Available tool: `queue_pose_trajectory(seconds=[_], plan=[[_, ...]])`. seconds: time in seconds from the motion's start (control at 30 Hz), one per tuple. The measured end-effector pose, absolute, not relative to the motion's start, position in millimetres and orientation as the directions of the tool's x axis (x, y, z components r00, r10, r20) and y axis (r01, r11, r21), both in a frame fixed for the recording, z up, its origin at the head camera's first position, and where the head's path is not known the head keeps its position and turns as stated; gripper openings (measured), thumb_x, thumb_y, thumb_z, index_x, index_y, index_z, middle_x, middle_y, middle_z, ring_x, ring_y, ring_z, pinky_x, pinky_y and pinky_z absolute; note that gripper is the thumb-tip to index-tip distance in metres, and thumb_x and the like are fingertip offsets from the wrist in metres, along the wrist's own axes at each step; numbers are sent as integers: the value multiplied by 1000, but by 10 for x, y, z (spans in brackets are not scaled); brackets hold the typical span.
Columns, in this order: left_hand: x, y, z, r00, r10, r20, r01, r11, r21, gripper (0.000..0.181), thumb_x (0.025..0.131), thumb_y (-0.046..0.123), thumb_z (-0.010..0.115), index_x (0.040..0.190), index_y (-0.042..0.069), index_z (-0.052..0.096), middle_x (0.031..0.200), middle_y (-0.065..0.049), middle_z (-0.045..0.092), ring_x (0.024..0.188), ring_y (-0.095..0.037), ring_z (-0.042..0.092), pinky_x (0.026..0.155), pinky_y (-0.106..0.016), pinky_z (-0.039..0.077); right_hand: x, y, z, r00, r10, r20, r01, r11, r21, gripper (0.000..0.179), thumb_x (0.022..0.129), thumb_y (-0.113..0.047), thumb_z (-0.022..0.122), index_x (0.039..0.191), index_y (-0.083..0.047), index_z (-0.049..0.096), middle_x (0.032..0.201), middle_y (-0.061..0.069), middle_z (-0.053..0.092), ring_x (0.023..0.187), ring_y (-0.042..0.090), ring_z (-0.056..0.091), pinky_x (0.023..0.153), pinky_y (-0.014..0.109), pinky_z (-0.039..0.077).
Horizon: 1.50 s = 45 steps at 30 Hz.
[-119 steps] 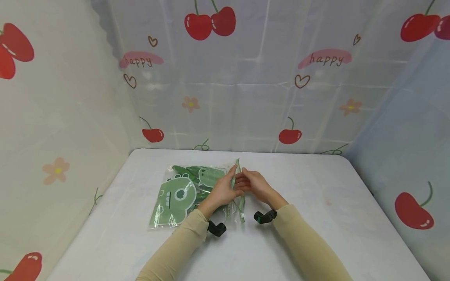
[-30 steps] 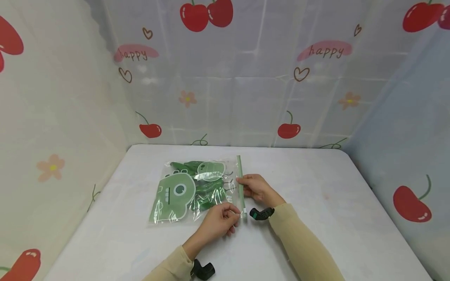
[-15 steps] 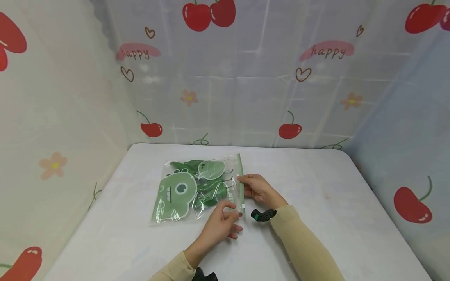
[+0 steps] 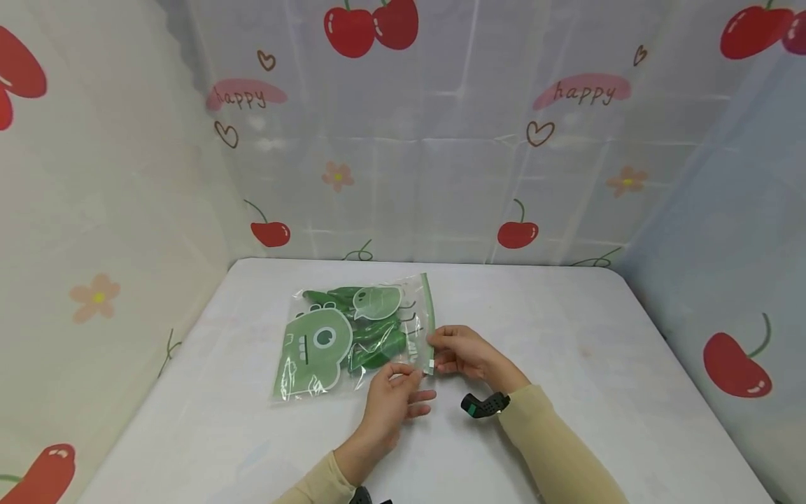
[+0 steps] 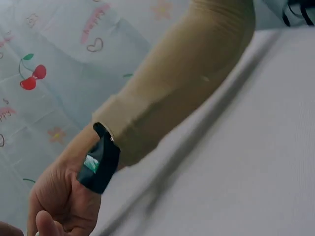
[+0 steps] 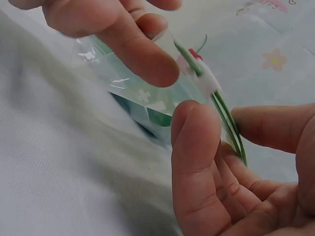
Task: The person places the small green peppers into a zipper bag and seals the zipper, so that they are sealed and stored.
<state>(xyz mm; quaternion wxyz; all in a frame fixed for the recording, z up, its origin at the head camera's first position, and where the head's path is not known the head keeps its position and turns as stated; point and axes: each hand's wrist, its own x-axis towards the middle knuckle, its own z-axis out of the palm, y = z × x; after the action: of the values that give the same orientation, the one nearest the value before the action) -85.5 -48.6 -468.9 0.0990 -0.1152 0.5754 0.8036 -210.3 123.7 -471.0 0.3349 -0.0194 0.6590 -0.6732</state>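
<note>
A clear zip bag (image 4: 352, 343) printed with green cartoon dinosaurs lies flat on the table. Several green peppers (image 4: 380, 350) with thin stems show through it. Along its right edge runs a green zip strip (image 4: 429, 301), and a white slider (image 6: 210, 83) sits near the strip's near end. My right hand (image 4: 469, 357) pinches that strip between thumb and fingers close to the slider. At the bag's near right corner, my left hand (image 4: 387, 406) pinches the edge with thumb and index finger, other fingers spread. The left wrist view shows mostly the right hand (image 5: 66, 201) and sleeve.
The white table (image 4: 567, 392) is bounded by a cherry-printed curtain (image 4: 441, 196) at the back and sides. Black wrist cameras (image 4: 485, 404) are strapped to both wrists.
Earlier both hands were together at the middle of the zip edge. The left hand has since moved to the near corner. The right hand has slid nearer along the strip, which now lies flatter.
</note>
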Motion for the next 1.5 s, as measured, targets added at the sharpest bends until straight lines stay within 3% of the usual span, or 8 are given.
queue_pose_trajectory(seconds=[0.17, 0.33, 0.63, 0.77, 0.97, 1.23, 1.5], plan=[[-825, -450, -4657, -902, 108, -417, -414, -489, 768, 26, 106, 18, 57, 123, -2, 54, 124, -15, 71, 86, -13, 75, 71, -21, 60, -2064, 1226, -4688, -785, -478, -394, 390, 112, -914, 31, 102, -18, 63, 121, 5, 57, 86, 5, 68, 65, 11, 64, 59, 22, 58], [-809, -403, -4626, -861, 185, -475, -475, -626, 618, 38, 107, 18, 53, 135, -4, 41, 115, -11, 72, 88, -12, 73, 73, -14, 58, -2040, 1230, -4683, -797, -471, -377, 372, 109, -922, 35, 101, -18, 64, 125, 7, 56, 86, 4, 69, 65, 10, 64, 59, 22, 58], [-845, -334, -4609, -830, 285, -479, -528, -681, 508, 28, 110, 24, 49, 129, 4, 44, 104, -4, 74, 86, -9, 71, 73, -9, 54, -2034, 1239, -4650, -790, -495, -362, 382, 66, -922, 38, 101, -12, 63, 131, 9, 52, 90, 5, 69, 66, 9, 64, 60, 21, 58], [-870, -310, -4610, -814, 301, -497, -541, -705, 459, 27, 109, 27, 53, 126, 7, 48, 100, 1, 74, 83, -6, 68, 72, -8, 53, -2026, 1253, -4659, -791, -505, -345, 360, 71, -930, 41, 102, -14, 63, 133, 10, 52, 90, 5, 70, 68, 10, 64, 60, 22, 57], [-906, -295, -4626, -809, 276, -519, -535, -710, 458, 28, 105, 28, 61, 122, 8, 52, 99, 1, 67, 82, -5, 63, 70, -9, 51, -1972, 1287, -4683, -791, -515, -330, 337, 83, -938, 45, 101, -17, 65, 135, 10, 51, 84, 3, 70, 68, 11, 64, 61, 23, 55], [-965, -256, -4715, -873, 171, -457, -432, -706, 561, 6, 103, 13, 62, 102, 9, 57, 83, 3, 67, 72, -2, 63, 63, -9, 50, -1902, 1345, -4725, -787, -524, -325, 348, 56, -936, 43, 100, -19, 67, 130, 7, 51, 79, 1, 66, 69, 10, 61, 60, 20, 54], [-991, -226, -4743, -883, 122, -452, -406, -681, 610, 7, 102, 11, 64, 95, 12, 62, 78, 4, 69, 69, -1, 64, 61, -9, 50, -1834, 1410, -4728, -783, -554, -282, 317, 33, -948, 41, 102, -22, 65, 126, 10, 54, 80, 1, 63, 67, 8, 60, 60, 19, 53]])
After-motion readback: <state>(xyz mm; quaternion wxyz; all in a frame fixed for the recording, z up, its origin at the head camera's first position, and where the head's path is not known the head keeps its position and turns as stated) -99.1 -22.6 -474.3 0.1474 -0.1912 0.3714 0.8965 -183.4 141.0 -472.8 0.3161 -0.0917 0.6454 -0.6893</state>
